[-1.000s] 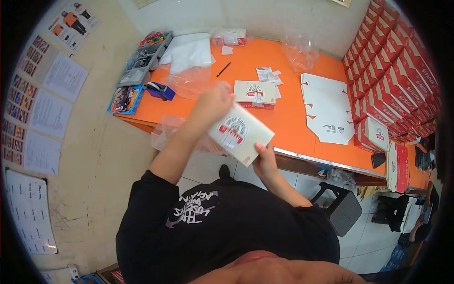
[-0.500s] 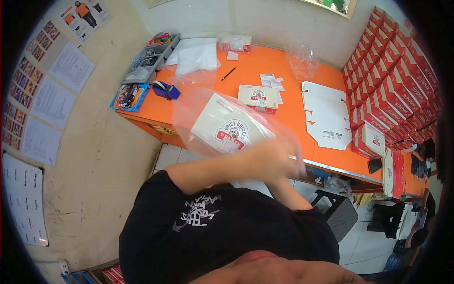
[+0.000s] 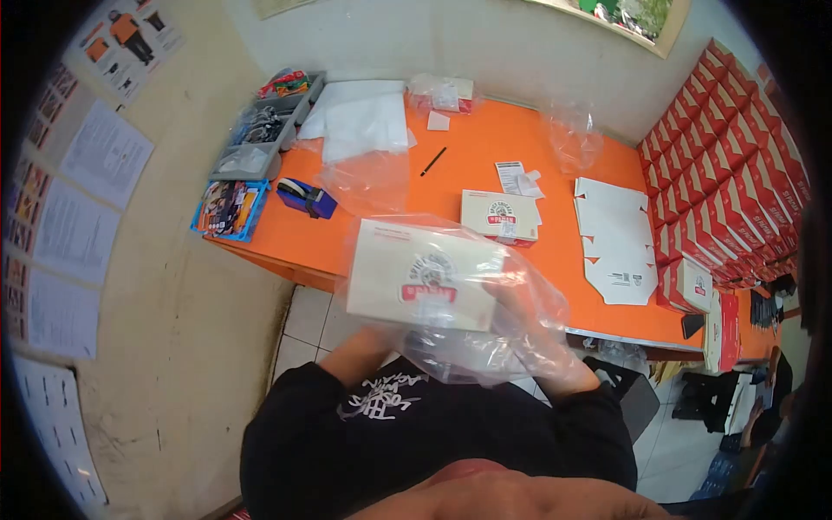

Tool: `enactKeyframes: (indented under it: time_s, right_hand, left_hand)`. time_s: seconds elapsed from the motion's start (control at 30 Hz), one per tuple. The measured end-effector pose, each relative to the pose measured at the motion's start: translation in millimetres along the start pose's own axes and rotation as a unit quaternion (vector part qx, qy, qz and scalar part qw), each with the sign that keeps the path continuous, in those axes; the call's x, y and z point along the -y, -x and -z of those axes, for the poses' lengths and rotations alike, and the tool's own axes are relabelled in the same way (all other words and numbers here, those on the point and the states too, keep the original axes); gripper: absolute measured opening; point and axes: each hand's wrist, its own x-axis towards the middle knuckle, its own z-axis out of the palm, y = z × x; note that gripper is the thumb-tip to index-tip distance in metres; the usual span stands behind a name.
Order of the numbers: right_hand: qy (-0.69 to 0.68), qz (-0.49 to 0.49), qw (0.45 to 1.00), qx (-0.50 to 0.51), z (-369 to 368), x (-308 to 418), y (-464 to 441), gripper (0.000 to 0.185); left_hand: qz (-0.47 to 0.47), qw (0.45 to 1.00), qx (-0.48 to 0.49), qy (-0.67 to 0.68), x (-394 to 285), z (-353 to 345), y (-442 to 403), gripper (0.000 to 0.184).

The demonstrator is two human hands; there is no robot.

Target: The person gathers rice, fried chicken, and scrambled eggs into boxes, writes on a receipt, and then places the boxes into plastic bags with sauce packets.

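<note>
A cream box [image 3: 381,264] with a Spicy Chicken Si Paman print is raised in front of my chest, with a clear plastic bag [image 3: 459,354] around it. My right hand [image 3: 523,305] is inside the bag at the box's right end and grips it, its fingers partly obscured by plastic. Only my left wrist shows below the box's lower left corner; the box hides that hand and its fingers. Just behind the bag, a similar cream and red box [image 3: 499,217] lies on the orange table [image 3: 459,156].
Red boxes [image 3: 719,173] are stacked at the right beside flat white cardboard [image 3: 617,251]. A blue tape dispenser [image 3: 307,199], blue basket [image 3: 229,211] and grey tray [image 3: 286,130] stand at the left. White sheets [image 3: 364,117], a pen [image 3: 433,161] and loose plastic [image 3: 574,143] lie on the table.
The bag now surrounds the box. My left hand, earlier on top and crossing over my right, has gone back left beneath the box. My right hand is now seen inside the bag.
</note>
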Motion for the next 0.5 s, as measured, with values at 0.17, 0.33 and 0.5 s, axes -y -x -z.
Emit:
enactKeyframes:
  time_s: [0.17,0.33,0.5]
  right_hand:
    - [-0.344,-0.078,0.930,-0.102,-26,-63,-66,0.044]
    - [-0.252,-0.047,0.955,-0.147,0,-145,-117,0.045]
    - [-0.008,-0.089,0.990,-0.106,26,-99,-110,0.033]
  left_hand:
    - [0.193,0.973,0.079,-0.095,55,52,-1,0.046]
    - [0.183,0.926,0.104,-0.312,6,105,16,0.047]
    - [-0.232,0.706,0.034,-0.669,-88,40,0,0.053]
